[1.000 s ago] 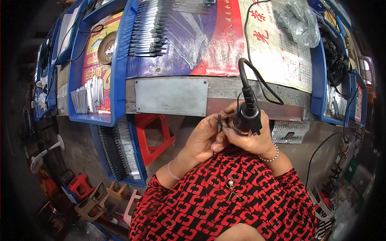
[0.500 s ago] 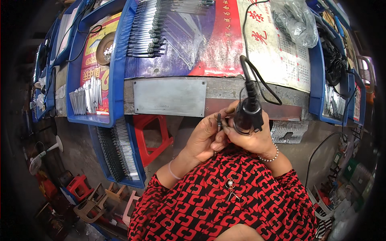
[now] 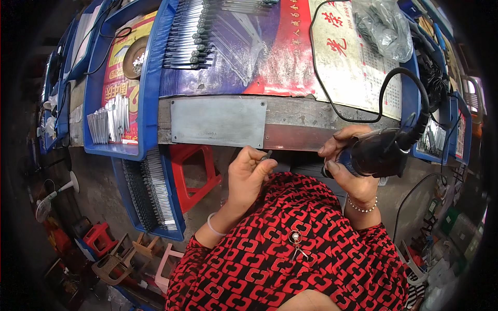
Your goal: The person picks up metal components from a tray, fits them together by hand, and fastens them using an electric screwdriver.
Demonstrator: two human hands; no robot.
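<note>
My left hand (image 3: pixel 246 177) is in front of the bench edge, with thumb and index finger pinching a small dark part (image 3: pixel 267 155). Most of that part is hidden by the fingers. To the right, my right hand (image 3: pixel 358 184) is wrapped around a black corded power tool (image 3: pixel 377 155), its cord end tilted up to the right. The tool's working tip cannot be made out. The two hands are well apart, both just below the level of the bench edge.
Slim metal parts with dark ends (image 3: pixel 194 36) lie in rows on the poster-covered bench (image 3: pixel 290 57). Blue trays (image 3: pixel 148 103) flank it; a lower blue bin (image 3: pixel 179 220) holds more rows beside a red stool (image 3: pixel 194 197). The black cord (image 3: pixel 342 116) loops across the bench.
My hands have separated: the right moved right with the power tool, the left slightly left with the small part. The tool's cord has swung to the right.
</note>
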